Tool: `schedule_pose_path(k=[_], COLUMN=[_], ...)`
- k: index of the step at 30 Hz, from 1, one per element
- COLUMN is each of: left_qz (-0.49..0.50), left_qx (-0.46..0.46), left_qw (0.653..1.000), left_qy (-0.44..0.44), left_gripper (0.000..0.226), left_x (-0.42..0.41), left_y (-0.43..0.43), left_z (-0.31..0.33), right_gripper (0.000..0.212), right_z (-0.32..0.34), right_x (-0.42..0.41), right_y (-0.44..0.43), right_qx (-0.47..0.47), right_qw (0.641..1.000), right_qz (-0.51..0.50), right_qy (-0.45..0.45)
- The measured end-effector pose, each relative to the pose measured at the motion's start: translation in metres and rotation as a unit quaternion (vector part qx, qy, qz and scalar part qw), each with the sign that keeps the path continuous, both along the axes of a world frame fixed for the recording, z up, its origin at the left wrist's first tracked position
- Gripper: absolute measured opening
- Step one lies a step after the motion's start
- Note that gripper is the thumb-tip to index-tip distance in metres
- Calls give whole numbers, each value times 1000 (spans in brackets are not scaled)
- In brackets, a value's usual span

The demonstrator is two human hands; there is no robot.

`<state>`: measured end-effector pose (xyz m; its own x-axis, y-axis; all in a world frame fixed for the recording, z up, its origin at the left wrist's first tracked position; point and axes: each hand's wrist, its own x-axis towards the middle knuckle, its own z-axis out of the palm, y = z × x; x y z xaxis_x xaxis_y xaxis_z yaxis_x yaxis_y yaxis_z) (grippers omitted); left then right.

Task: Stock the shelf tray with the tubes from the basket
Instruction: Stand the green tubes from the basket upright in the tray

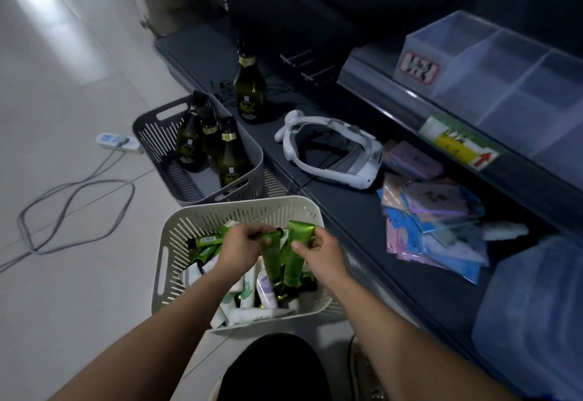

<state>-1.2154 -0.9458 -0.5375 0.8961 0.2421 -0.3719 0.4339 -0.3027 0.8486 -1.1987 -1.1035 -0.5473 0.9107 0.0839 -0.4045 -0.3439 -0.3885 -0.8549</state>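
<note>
A cream slotted basket [176, 243] stands on the floor in front of me, filled with several green and white tubes. Both my hands are over it. My left hand [241, 247] grips the crimped end of a green tube [272, 258] that hangs cap down. My right hand [318, 254] pinches a second green tube [295, 255] just beside it. More green tubes [205, 241] lie under my left hand and white tubes [249, 312] fill the near side. The clear divided shelf tray [504, 63] sits on the upper shelf at the right, with nothing in its compartments.
A grey basket [151, 129] with dark green bottles stands behind the cream one; one bottle [249, 91] stands on the low shelf. A white headset [331, 148], flat packets [432, 227] and a clear bag [530, 306] lie on the lower shelf. A power strip [118, 142] and cable lie left.
</note>
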Motion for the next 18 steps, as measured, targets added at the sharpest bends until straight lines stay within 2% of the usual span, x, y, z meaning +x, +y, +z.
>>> schedule_pose_path(k=[4, 10, 18], left_qz=[-4, -19, -52], left_qx=[-22, -18, -45], left_qw=[999, 988, 968], left_qy=[-45, -150, -239], left_gripper=[22, 19, 18], left_x=[-3, -15, -28], left_y=[-14, -44, -100], left_z=[56, 150, 232], right_gripper=[9, 5, 16], right_z=[49, 130, 215], right_x=[-8, -27, -51], right_y=[-21, -51, -96], right_qx=[-23, -5, 15], right_qw=[997, 987, 958], right_qz=[2, -13, -54], right_qy=[-67, -162, -280])
